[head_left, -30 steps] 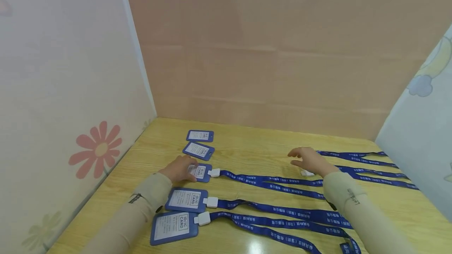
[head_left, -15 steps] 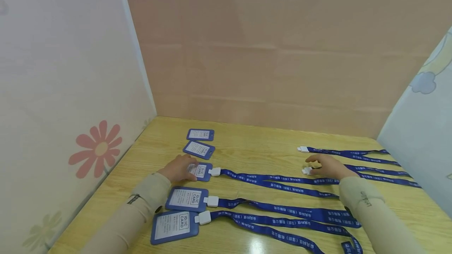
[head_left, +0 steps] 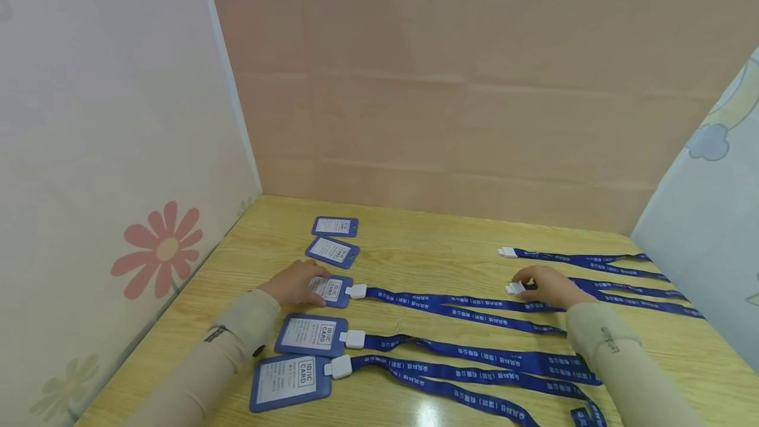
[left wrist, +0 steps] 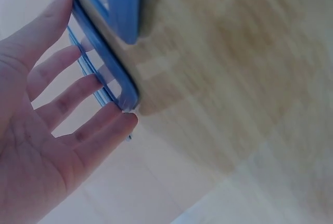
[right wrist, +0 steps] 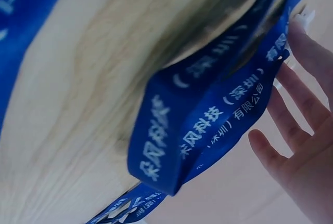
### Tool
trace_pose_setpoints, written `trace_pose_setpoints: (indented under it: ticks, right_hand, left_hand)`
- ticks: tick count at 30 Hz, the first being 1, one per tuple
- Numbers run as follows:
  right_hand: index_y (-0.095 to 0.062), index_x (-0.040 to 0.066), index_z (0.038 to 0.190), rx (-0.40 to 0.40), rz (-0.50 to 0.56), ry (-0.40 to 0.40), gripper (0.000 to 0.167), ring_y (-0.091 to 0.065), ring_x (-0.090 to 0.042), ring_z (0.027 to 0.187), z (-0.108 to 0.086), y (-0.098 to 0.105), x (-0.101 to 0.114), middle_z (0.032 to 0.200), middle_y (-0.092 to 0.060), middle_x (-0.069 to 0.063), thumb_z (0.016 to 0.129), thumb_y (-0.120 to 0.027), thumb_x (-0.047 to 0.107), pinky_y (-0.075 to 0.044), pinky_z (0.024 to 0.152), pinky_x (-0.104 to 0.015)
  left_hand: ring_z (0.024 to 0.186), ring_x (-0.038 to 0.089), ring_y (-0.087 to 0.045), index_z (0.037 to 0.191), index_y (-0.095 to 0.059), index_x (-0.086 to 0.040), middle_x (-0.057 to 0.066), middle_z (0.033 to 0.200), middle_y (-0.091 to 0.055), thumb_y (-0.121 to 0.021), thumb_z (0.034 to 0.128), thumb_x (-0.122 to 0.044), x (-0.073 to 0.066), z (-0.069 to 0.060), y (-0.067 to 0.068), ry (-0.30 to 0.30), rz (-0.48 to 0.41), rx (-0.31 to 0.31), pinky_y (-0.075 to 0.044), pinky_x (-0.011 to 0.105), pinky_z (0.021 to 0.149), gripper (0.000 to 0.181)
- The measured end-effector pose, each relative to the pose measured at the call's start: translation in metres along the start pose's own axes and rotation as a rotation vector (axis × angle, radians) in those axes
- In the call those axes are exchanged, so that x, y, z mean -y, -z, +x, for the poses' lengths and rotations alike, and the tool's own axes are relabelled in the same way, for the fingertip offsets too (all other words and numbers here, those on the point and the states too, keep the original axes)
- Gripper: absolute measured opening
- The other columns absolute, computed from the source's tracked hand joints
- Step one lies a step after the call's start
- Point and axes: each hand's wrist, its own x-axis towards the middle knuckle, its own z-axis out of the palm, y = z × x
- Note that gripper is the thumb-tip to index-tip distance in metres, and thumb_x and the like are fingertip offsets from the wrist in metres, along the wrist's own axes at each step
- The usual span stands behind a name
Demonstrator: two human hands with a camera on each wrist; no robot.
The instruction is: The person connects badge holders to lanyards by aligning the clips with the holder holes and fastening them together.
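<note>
In the head view, my left hand [head_left: 296,283] rests over the left end of a blue ID card holder [head_left: 335,290] that is joined to a lanyard. The left wrist view shows the thumb at the edge of this card holder [left wrist: 99,47] and the other fingers loosely extended across it. My right hand [head_left: 548,284], farther right, pinches the white clip [head_left: 514,288] of a blue lanyard [head_left: 640,295] between thumb and index finger. Its other fingers are partly hidden in the head view. Blue straps [right wrist: 208,115] hang close beside the right hand in the right wrist view.
Two loose card holders, one upper [head_left: 335,226] and one lower [head_left: 332,251], lie behind my left hand. Nearer lie two more holders [head_left: 311,333] [head_left: 290,383] with lanyards. Another lanyard [head_left: 569,257] lies behind my right hand. Walls border the wooden table [head_left: 415,249].
My right hand has moved right and down to the white clip, and its thumb and index finger have closed on it. My left hand has stayed on the same card holder.
</note>
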Motion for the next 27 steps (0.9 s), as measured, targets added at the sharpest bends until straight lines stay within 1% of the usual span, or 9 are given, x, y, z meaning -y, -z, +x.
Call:
trace_pose_setpoints:
  ticks: [4,10,13,14,17,18,20,24,27]
  right_hand:
    - [-0.065,0.003,0.109,-0.01,-0.011,-0.015,0.034,-0.059,-0.028,0.092,0.001,0.0,-0.003,0.104,-0.065,-0.016,0.08,-0.072,0.02,-0.049,0.084,-0.052]
    - [-0.066,0.004,0.102,-0.019,0.013,-0.04,0.026,-0.056,-0.02,0.081,0.001,0.0,-0.007,0.097,-0.065,-0.012,0.082,-0.07,0.02,-0.051,0.077,-0.045]
    - [-0.066,0.004,0.099,-0.031,0.032,-0.04,0.024,-0.054,-0.018,0.079,0.001,0.0,-0.009,0.095,-0.064,-0.011,0.082,-0.07,0.019,-0.051,0.074,-0.042]
    - [-0.066,0.003,0.099,-0.038,0.038,-0.037,0.023,-0.054,-0.019,0.078,0.001,0.0,-0.01,0.095,-0.064,-0.012,0.082,-0.07,0.019,-0.051,0.074,-0.041]
    - [-0.066,0.003,0.098,-0.059,0.059,-0.039,0.022,-0.054,-0.019,0.078,0.0,-0.001,-0.011,0.093,-0.063,-0.012,0.082,-0.07,0.017,-0.05,0.072,-0.04]
    - [-0.066,0.003,0.098,-0.067,0.063,-0.044,0.021,-0.054,-0.019,0.078,0.0,-0.002,-0.011,0.093,-0.063,-0.011,0.082,-0.069,0.017,-0.05,0.072,-0.04]
    - [-0.066,0.003,0.098,-0.078,0.066,-0.045,0.021,-0.053,-0.019,0.078,0.0,-0.003,-0.011,0.092,-0.063,-0.011,0.082,-0.069,0.017,-0.05,0.072,-0.04]
    - [-0.066,0.003,0.098,-0.086,0.053,-0.055,0.021,-0.054,-0.018,0.077,-0.002,-0.008,-0.012,0.092,-0.064,-0.01,0.083,-0.068,0.018,-0.051,0.072,-0.041]
    - [-0.066,0.002,0.098,-0.092,0.04,-0.058,0.021,-0.054,-0.018,0.076,-0.003,-0.008,-0.012,0.091,-0.064,-0.011,0.084,-0.068,0.018,-0.051,0.071,-0.041]
  left_hand:
    - [0.115,0.027,-0.053,0.12,-0.061,-0.013,0.01,0.123,-0.058,-0.079,0.0721,-0.03,0.001,0.0,0.003,-0.007,0.018,0.019,-0.041,0.048,0.104,0.054]
    - [0.121,0.031,-0.051,0.121,-0.061,-0.012,0.011,0.127,-0.057,-0.08,0.0704,-0.032,0.002,0.004,0.007,0.0,0.042,0.047,-0.039,0.048,0.105,0.057]
    - [0.121,0.032,-0.052,0.12,-0.061,-0.01,0.013,0.126,-0.059,-0.078,0.0731,-0.032,0.002,0.008,0.013,-0.011,0.063,0.041,-0.041,0.049,0.104,0.055]
    - [0.12,0.033,-0.053,0.12,-0.061,-0.009,0.013,0.125,-0.059,-0.076,0.0754,-0.032,0.002,0.011,0.015,-0.028,0.08,0.03,-0.042,0.049,0.103,0.052]
    - [0.122,0.035,-0.051,0.122,-0.059,-0.007,0.016,0.127,-0.058,-0.07,0.0828,-0.029,0.003,0.021,0.022,-0.049,0.093,-0.013,-0.041,0.05,0.104,0.046]
    - [0.122,0.036,-0.05,0.123,-0.058,-0.006,0.018,0.128,-0.057,-0.068,0.0844,-0.026,0.003,0.026,0.024,-0.063,0.102,-0.028,-0.04,0.05,0.104,0.044]
    - [0.125,0.037,-0.048,0.126,-0.056,-0.005,0.019,0.131,-0.055,-0.066,0.0866,-0.023,0.004,0.034,0.026,-0.072,0.117,-0.05,-0.037,0.05,0.107,0.044]
    - [0.128,0.037,-0.045,0.13,-0.053,-0.006,0.018,0.135,-0.052,-0.064,0.0881,-0.021,0.002,0.049,0.024,-0.052,0.138,-0.053,-0.035,0.05,0.109,0.046]
    - [0.13,0.036,-0.042,0.132,-0.051,-0.009,0.016,0.137,-0.05,-0.063,0.0889,-0.022,0.0,0.057,0.022,-0.026,0.126,-0.044,-0.034,0.05,0.11,0.047]
